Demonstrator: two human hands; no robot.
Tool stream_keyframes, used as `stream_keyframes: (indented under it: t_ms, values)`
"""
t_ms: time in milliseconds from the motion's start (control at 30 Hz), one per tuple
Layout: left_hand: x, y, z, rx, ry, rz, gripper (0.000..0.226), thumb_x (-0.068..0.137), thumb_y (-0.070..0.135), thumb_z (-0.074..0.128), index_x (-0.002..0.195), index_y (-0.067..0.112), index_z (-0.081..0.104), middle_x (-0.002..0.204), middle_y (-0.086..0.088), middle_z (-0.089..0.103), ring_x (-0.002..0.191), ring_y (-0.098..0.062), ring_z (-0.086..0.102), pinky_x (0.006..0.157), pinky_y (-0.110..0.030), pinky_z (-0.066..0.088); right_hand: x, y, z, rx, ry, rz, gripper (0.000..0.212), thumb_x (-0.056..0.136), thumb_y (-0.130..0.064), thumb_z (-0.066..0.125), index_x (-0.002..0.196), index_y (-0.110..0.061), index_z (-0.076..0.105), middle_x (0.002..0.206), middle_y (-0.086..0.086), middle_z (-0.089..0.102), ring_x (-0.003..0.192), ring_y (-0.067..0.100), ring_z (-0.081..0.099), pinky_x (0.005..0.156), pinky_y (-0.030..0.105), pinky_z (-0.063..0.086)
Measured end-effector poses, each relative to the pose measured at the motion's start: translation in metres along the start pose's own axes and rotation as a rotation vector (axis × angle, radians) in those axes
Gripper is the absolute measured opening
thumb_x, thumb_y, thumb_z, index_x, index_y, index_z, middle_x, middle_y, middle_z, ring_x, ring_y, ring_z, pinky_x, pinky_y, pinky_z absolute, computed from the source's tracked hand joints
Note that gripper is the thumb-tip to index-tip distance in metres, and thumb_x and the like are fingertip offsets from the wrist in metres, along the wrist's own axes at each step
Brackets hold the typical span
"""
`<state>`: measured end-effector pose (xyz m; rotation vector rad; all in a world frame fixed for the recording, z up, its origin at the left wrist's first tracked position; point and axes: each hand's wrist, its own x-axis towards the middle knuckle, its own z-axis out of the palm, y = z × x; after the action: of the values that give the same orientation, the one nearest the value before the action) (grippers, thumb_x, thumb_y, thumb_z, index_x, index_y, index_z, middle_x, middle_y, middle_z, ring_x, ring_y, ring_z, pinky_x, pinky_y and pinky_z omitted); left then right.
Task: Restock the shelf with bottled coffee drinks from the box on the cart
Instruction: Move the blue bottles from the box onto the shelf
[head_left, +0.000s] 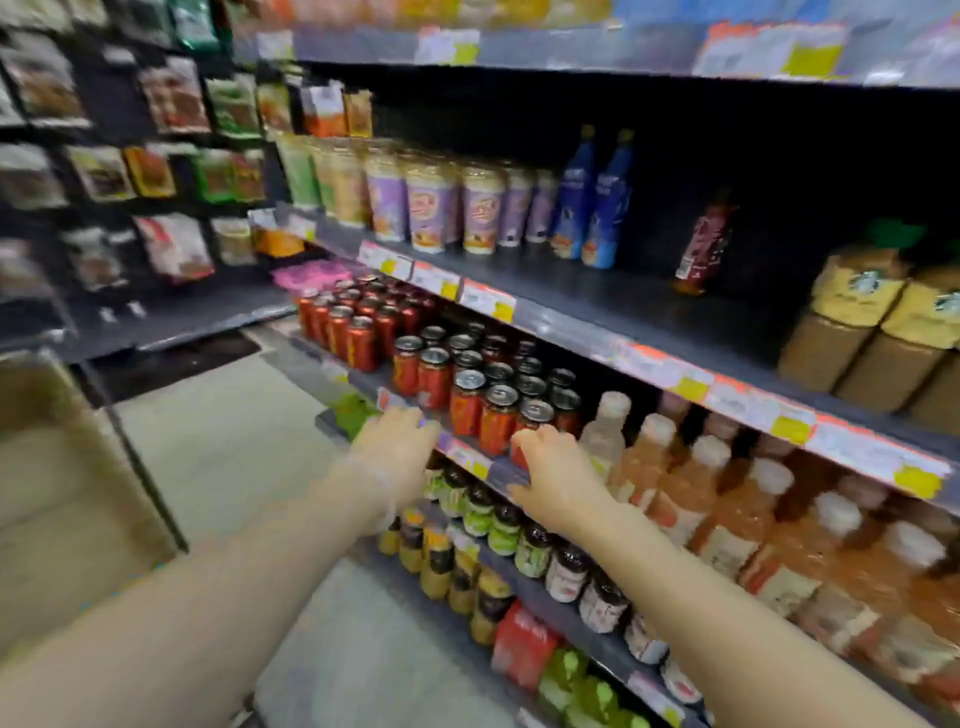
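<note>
My left hand (397, 447) flat on grey shelf edge (470, 460); right hand (558, 475) beside, fingers curled on front red can (531, 426).

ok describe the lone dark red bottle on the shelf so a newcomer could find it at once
Start at the shelf holding purple cups and two blue bottles. Go right past the blue pair across a bare stretch. The dark red bottle stands alone there, left of the brown coffee bottles, touching nothing.
</note>
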<state>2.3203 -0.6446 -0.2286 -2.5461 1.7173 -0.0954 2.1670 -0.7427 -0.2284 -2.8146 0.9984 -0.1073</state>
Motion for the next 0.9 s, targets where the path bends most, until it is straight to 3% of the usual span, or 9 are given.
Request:
stream_keyframes:
  t_ms: [133,400,633,900]
  values:
    - [-0.054,-0.099,0.018,-0.011,-0.108,-0.303,0.054,0.086,0.027,0.060,0.133,0.011,0.039,0.135,-0.012,0.043,0.126,-0.032,0.042,0.100,-0.037,0.038,0.024,-0.071,0.023,0.010,-0.036,-0.174,0.048,0.084,-0.027,0.062,0.126,-0.010,0.046,0.125,0.013,0.049,0.120,0.033,0.045,0.097,0.041,0.042]
    - [-0.189,-0.272,0.084,-0.167,-0.294,-0.850,0.058,0.083,0.032,0.061,0.134,0.012,0.042,0.131,-0.014,0.044,0.124,-0.032,0.042,0.100,-0.040,0.043,0.056,-0.229,0.083,0.094,-0.217,-0.459,0.056,0.086,-0.029,0.061,0.135,-0.011,0.040,0.134,0.013,0.044,0.126,0.029,0.041,0.100,0.033,0.035]
    - [-0.255,-0.348,0.152,-0.298,-0.436,-1.006,0.067,0.079,0.027,0.071,0.136,0.014,0.039,0.137,-0.014,0.041,0.129,-0.032,0.039,0.106,-0.039,0.039,0.096,-0.353,0.152,0.088,-0.392,-0.538,0.054,0.084,-0.028,0.063,0.130,-0.009,0.044,0.130,0.014,0.048,0.125,0.030,0.044,0.102,0.038,0.040]
    - [-0.267,-0.384,0.243,-0.642,-0.500,-1.149,0.062,0.079,0.032,0.066,0.133,0.011,0.042,0.132,-0.013,0.048,0.123,-0.030,0.048,0.101,-0.032,0.042,0.128,-0.450,0.269,0.011,-0.667,-0.521,0.051,0.084,-0.027,0.063,0.126,-0.007,0.044,0.128,0.017,0.048,0.121,0.034,0.047,0.099,0.036,0.040]
